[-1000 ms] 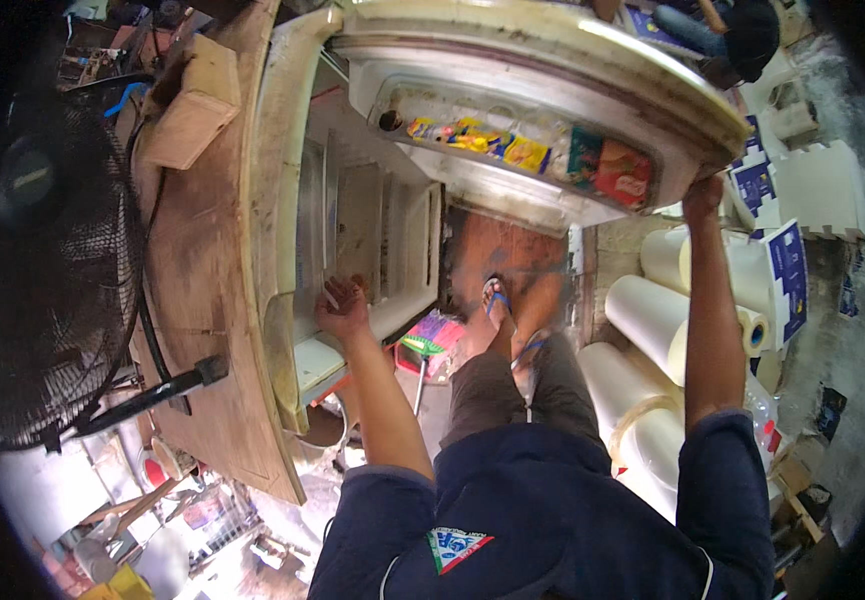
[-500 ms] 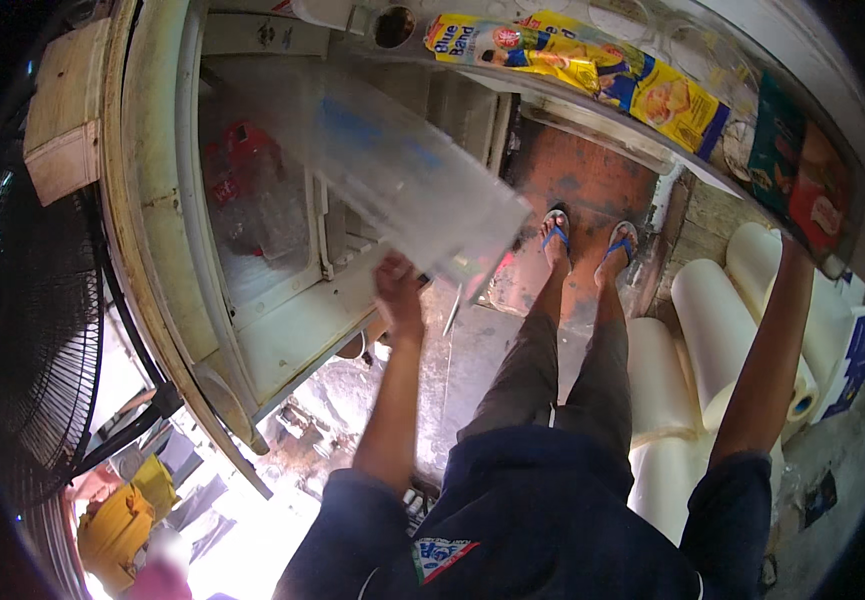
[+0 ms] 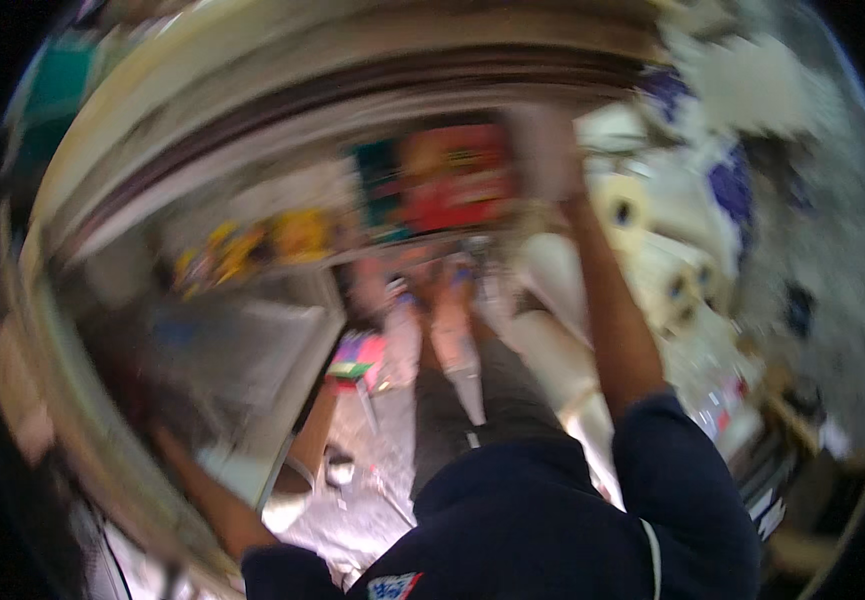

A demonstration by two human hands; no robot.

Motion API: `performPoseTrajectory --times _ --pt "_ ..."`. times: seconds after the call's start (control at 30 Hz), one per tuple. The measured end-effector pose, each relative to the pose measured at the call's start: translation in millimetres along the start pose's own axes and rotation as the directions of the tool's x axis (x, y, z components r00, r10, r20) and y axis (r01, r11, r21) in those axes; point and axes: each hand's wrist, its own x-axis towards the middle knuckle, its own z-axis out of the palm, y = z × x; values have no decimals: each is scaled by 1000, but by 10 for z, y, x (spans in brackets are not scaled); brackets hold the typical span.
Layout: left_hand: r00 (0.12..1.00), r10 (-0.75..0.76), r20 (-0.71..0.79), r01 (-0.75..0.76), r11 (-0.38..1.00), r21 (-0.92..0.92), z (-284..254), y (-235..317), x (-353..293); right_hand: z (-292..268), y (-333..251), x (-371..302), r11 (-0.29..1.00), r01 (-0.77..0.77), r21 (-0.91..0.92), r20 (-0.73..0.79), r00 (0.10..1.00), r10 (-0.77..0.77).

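Motion blurs the view. My left forearm reaches into the open fridge cabinet. My left hand is dark and smeared inside it, beside a reddish shape, so its fingers cannot be made out. Above my left forearm is a translucent panel with a blue smudge. My right arm stretches up to the far end of the fridge door. There my right hand is a pale smear at the door's edge, its grip unclear. Next to it in the door shelf stand a red packet and a dark green packet.
Yellow packets lie farther left along the door shelf. Large white rolls lean at the right of my legs. A small bright pink and green item is by the cabinet's edge, near my feet.
My view has turned, and the door has come across in front of me. My left hand has gone from the panel's lower edge into the cabinet. The panel no longer sticks out past the cabinet.
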Motion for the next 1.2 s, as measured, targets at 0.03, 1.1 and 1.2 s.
performPoseTrajectory --times 0.03,1.1,1.2 --pt "1000 -23 1 23 1000 9 46 -182 -51 102 -57 -28 1000 7 -22 17 1000 -6" --pt "237 904 356 -231 408 -883 -1024 1350 -4886 63 -632 -3363 666 107 -738 515 727 454" --pt "158 962 222 -178 249 -952 -1359 1725 -4867 242 -1169 -3511 557 183 -810 356 908 220"
